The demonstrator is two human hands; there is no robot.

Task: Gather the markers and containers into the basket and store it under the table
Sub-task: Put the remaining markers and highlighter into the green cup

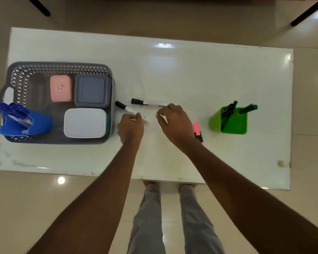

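worktop [191,74]: white and glossy, glare spots all over it, brownish stain near the front right corner
floor [26,198]: shiny beige tiles, black furniture legs poking in at both top corners
basket [61,67]: grey lattice thing on the worktop's left end, with a pink container [60,88], grey container [92,91] and white container [84,122] inside, plus a blue cup [26,125] of blue markers in its front left corner
left hand [130,129]: fingers curled, pinching the tail of a black-capped marker [124,107] just right of the basket
right hand [174,123]: fingers curled at the end of a second marker [149,103], can't tell if they're actually gripping it
pink highlighter [197,132]: partly under the right wrist
green cup [229,121]: right side of the worktop, markers standing in it
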